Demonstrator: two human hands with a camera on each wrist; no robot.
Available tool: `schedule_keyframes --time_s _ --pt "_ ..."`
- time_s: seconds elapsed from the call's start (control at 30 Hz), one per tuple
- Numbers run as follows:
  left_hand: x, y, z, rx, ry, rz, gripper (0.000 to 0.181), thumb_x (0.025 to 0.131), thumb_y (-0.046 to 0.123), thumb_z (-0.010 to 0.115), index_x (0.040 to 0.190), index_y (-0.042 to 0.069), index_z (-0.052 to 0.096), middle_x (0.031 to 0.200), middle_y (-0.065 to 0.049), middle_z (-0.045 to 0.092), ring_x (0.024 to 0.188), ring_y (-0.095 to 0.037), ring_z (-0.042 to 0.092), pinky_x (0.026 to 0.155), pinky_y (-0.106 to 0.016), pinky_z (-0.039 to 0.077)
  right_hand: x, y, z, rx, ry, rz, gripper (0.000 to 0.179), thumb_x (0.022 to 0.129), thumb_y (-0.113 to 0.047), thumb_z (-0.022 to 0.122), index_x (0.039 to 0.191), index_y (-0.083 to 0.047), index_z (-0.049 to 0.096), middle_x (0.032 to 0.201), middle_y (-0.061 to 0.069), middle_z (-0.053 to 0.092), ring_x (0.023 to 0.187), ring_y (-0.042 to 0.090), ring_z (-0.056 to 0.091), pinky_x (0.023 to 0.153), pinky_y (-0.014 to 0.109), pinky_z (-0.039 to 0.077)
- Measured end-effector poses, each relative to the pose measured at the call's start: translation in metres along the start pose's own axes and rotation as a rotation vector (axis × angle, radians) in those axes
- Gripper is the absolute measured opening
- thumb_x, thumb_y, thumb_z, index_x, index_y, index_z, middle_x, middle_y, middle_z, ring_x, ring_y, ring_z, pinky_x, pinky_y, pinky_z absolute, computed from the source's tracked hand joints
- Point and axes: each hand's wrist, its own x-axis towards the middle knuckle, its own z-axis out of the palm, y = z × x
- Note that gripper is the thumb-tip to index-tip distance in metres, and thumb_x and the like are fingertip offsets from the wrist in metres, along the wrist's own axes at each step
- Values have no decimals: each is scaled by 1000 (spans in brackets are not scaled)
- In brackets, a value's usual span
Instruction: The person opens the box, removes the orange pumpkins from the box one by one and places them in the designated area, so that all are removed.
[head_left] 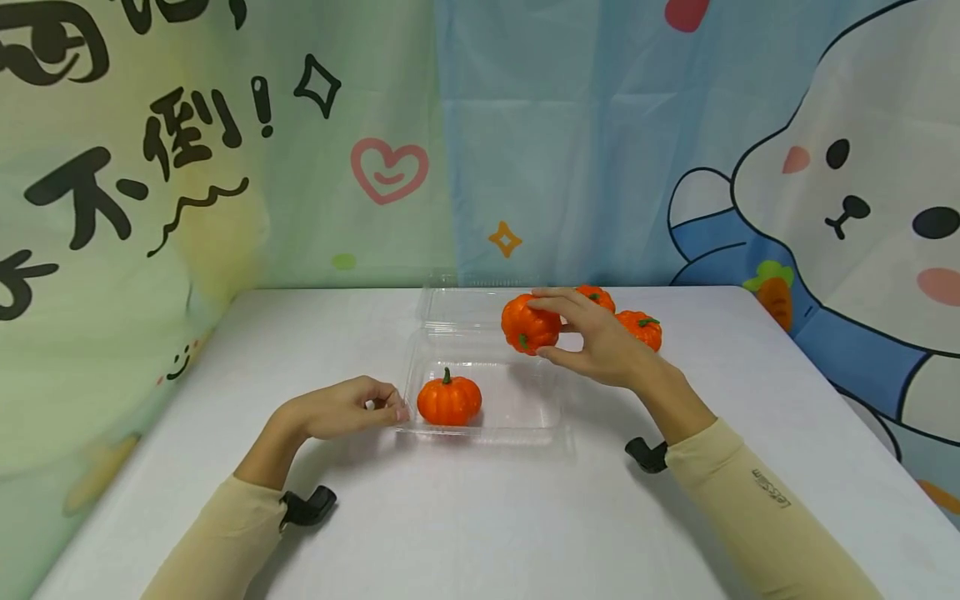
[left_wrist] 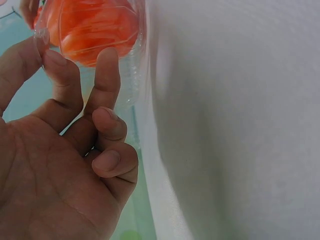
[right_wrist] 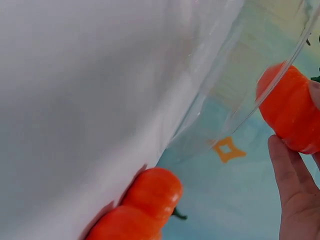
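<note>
My right hand [head_left: 600, 337] holds a small orange pumpkin [head_left: 529, 324] between thumb and fingers, above the back right of a clear plastic box [head_left: 525, 400]. In the right wrist view this held pumpkin [right_wrist: 290, 107] shows past the box's transparent wall. A second pumpkin [head_left: 448, 398] with a green stem stands inside the box at the front left. My left hand [head_left: 348, 408] pinches the box's left rim between thumb and index finger; the left wrist view shows this thumb-and-finger grip [left_wrist: 60, 85] beside the pumpkin behind the plastic.
Two more orange pumpkins, one farther back [head_left: 596, 297] and one nearer [head_left: 640, 330], sit on the white table [head_left: 480, 517] right of the box. The box's clear lid [head_left: 461, 308] lies opened toward the back. A printed curtain [head_left: 540, 167] hangs behind the table.
</note>
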Motion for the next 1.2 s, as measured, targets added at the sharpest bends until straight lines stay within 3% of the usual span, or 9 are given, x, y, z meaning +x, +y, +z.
schedule_keyframes --time_s 0.13,0.43,0.6,0.73,0.83,0.97,1.07,1.2 --pt "0 0 0 1 -4 1 23 103 28 59 99 9 72 83 5 56 84 -15 47 73 -27 36 -10 5 -5 -25 37 33 63 88 -17 83 146 -17 56 149 6 50 135 25 48 100 47 51" --pt "-1 0 0 -9 -3 -8 22 103 29 60 101 11 73 89 1 60 90 -18 50 77 -29 38 -33 14 -17 -105 75 19 64 84 -16 87 142 -18 61 142 11 51 129 28 51 89 41 57" --pt "1 1 0 2 -7 -4 23 103 30 60 100 11 72 86 3 58 86 -17 49 74 -28 37 -46 20 -32 -163 106 67 65 80 -13 89 140 -17 63 141 10 51 124 28 56 87 39 59" --pt "3 2 0 3 -11 -4 24 103 31 60 99 10 71 85 4 56 85 -16 48 73 -28 36 -56 24 -44 -169 115 109 66 81 -10 88 141 -16 62 141 10 50 121 28 58 91 23 55" --pt "3 2 0 6 -14 -4 23 103 30 60 98 10 72 84 4 56 84 -16 48 73 -28 36 -64 25 -50 -159 116 161 65 83 -11 87 142 -17 61 144 10 49 123 30 57 92 10 46" --pt "5 3 -1 13 -15 -5 24 103 31 61 97 10 71 84 3 56 83 -16 47 72 -28 36 -74 26 -55 -152 128 219 66 84 -11 86 143 -16 59 148 10 46 129 33 52 92 31 56" --pt "5 4 -2 14 -18 -11 24 103 31 61 96 10 71 83 3 55 82 -16 46 72 -28 35 -81 29 -57 -162 139 226 66 83 -9 86 143 -14 58 148 10 47 128 31 53 85 49 58" --pt "4 3 -1 -2 -24 -13 25 103 31 61 96 8 70 83 5 54 82 -15 46 72 -28 35 -91 31 -63 -202 146 243 68 82 -8 87 143 -13 58 143 9 51 121 27 58 82 43 59"
